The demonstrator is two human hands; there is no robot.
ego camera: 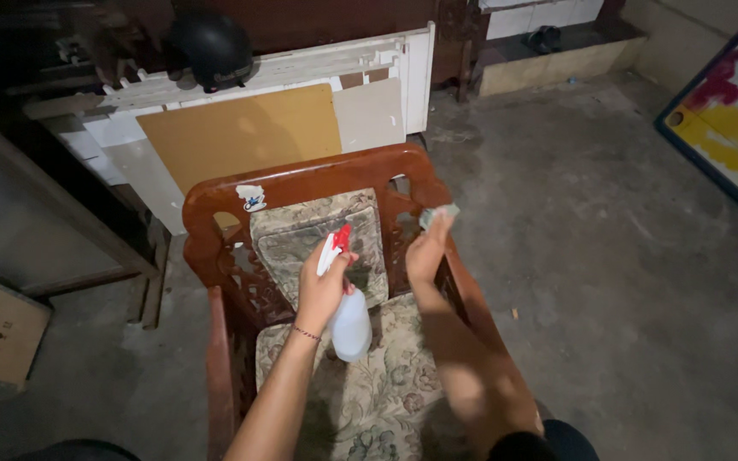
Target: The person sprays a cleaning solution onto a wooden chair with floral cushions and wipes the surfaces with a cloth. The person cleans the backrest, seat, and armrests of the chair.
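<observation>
Our left hand [322, 286] gripping a white spray bottle [348, 320] with red trigger, near the wooden chair [301, 183] back; our right hand [427, 252], fingers closed on a small grey cloth [439, 214], touching the carved backrest

Left hand [322, 286] around spray bottle [348, 316], right hand [427, 252] pinching cloth [437, 215] against wooden chair [301, 183]

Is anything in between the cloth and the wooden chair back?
Nothing visible. The right hand presses the small cloth right up at the carved chair back. The left hand holds the spray bottle beside it.
</observation>
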